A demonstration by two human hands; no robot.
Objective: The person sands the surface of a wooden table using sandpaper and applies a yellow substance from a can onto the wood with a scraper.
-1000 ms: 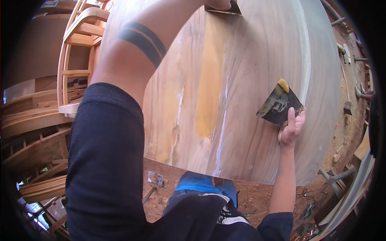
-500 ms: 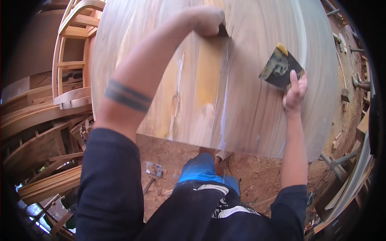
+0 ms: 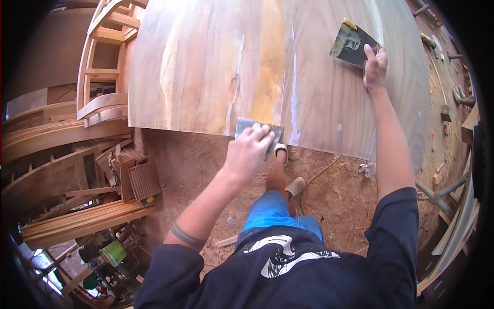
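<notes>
A broad wooden tabletop with streaked grain lies before me, a yellow band of filler running down its middle. At its near edge my left hand is closed on a flat, greyish scraper blade. The blade rests on the lower end of the yellow band, with a line of yellow paste along its far edge. My right hand grips a dark square plate above the board's right side. A dab of yellow paste sits on that plate's far corner.
A wooden chair frame stands left of the board. Stacked planks and a green container lie lower left. Metal pipes and curved timber are at right. Below the board is reddish dirt floor.
My left hand has drawn its scraper from far up the board down to the near edge, along the yellow band. The plate in my right hand sits higher in view.
</notes>
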